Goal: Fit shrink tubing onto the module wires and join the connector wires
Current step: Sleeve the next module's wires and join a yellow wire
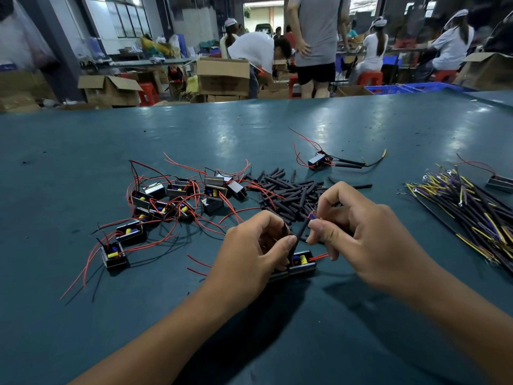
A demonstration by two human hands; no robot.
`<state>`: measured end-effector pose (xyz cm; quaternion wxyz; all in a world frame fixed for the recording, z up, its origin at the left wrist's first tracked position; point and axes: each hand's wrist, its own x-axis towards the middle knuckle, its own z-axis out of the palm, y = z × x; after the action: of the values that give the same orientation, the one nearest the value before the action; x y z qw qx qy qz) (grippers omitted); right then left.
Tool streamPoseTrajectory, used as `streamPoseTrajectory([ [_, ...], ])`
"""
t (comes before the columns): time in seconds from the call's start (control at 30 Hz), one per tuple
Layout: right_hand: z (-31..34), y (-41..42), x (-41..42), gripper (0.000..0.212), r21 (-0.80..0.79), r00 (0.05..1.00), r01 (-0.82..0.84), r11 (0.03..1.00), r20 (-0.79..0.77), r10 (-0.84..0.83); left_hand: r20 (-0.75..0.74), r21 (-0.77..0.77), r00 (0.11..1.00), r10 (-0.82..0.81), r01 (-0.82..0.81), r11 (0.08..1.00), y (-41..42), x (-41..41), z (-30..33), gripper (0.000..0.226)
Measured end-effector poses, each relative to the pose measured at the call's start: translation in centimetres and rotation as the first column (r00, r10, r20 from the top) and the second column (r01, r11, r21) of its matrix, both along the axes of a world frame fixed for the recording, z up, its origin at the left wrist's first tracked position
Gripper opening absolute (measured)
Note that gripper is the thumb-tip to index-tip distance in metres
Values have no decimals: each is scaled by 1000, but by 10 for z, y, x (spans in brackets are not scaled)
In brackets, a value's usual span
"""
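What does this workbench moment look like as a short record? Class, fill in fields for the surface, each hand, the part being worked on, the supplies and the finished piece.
surface: green table
left hand: pinches the black shrink tube low down
right hand: pinches the wire ends at the tube's top
module in work: on the table under both hands
tube pile: behind the hands
waiting modules: left, red wires tangled
connector wires: heap on the right
finished module: far side, tubes fitted
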<state>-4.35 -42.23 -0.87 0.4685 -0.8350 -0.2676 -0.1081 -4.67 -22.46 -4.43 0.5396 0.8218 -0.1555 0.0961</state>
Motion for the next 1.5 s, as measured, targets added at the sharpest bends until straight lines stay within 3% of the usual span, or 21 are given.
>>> streamPoseTrajectory([
  [0.27,0,1,-2,8,-36,998,10,999,54,-8,1,4,1000,-5,5,1000,1,0,1,12],
  [0.53,-3,2,1,6,-92,996,94,991,3,-94,17,-7,999,-38,38,999,2,3,-2,11],
  [0.73,-2,6,-3,14,-122,993,120,985,33,-116,-3,-32,998,-64,63,997,0,5,-5,11],
  [1.0,-7,10,2,14,-53,981,147,988,-122,-152,-18,-76,998,-66,65,995,-4,5,-6,10],
  [1.5,-14,17,0,13,50,981,173,984,-99,-167,-1,-87,998,-61,61,994,-5,5,-7,9],
])
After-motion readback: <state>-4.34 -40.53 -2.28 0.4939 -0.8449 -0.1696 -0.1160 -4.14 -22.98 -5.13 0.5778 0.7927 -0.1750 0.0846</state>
